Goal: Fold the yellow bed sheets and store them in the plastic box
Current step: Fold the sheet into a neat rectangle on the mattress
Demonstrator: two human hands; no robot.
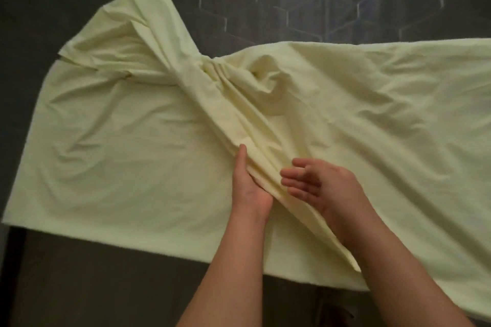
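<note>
A pale yellow bed sheet (127, 141) lies spread across a dark surface, filling most of the view. A twisted, bunched ridge of the cloth runs diagonally from the upper left down to the lower middle. My left hand (249, 186) lies against the left side of that ridge, fingers straight along the folds and partly tucked under them. My right hand (316, 183) hovers just right of the ridge, palm up, fingers loosely spread, holding nothing. No plastic box is in view.
The dark surface (79, 281) under the sheet shows at the lower left and along the left edge. A dark hexagon-tiled floor (292, 2) lies beyond the sheet at the top. The sheet runs out of view at the right.
</note>
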